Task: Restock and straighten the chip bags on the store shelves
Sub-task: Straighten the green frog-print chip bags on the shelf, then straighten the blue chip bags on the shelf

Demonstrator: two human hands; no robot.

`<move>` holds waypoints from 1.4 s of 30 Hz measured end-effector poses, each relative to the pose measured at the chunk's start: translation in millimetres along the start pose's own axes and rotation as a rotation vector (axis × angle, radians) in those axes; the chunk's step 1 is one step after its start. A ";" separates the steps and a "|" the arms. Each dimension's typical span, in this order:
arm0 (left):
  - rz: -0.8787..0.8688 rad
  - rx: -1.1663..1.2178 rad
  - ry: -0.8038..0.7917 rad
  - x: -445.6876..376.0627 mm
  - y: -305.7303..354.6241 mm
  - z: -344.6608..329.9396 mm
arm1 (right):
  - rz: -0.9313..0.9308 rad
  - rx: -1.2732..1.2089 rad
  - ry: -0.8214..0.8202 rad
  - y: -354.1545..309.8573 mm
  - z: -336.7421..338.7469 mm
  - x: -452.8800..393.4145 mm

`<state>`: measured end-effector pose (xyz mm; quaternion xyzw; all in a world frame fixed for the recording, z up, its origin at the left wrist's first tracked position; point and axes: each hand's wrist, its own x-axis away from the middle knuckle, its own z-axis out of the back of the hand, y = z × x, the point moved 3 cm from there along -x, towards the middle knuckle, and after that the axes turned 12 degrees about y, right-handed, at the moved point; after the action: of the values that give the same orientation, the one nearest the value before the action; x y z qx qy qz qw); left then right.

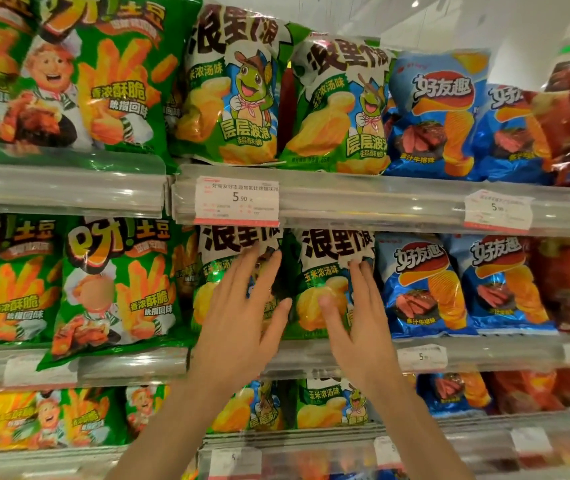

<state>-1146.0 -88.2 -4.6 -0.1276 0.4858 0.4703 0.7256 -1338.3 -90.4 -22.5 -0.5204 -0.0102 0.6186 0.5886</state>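
Two green chip bags [325, 292] stood side by side on the middle shelf [346, 355], under the price tag [237, 200] — the left hand [242, 320] and right hand [363, 327] each lay flat against one, fingers straight and spread.

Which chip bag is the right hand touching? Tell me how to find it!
Find the middle shelf. Just left of the blue bags stand two green-and-white bags. The right hand lies flat on the green-and-white bag beside the blue ones.

Two green-white chip bags [325, 289] upright, side by side, middle shelf [484, 351].
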 end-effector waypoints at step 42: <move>0.597 0.293 -0.093 65.2 222.4 -122.2 | -0.423 -0.456 -0.239 212.6 219.9 11.8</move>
<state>-1391.3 -13.4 -58.6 0.1475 0.5303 0.5927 0.5880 -1632.3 -15.0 -62.2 -0.5487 -0.3251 0.5213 0.5670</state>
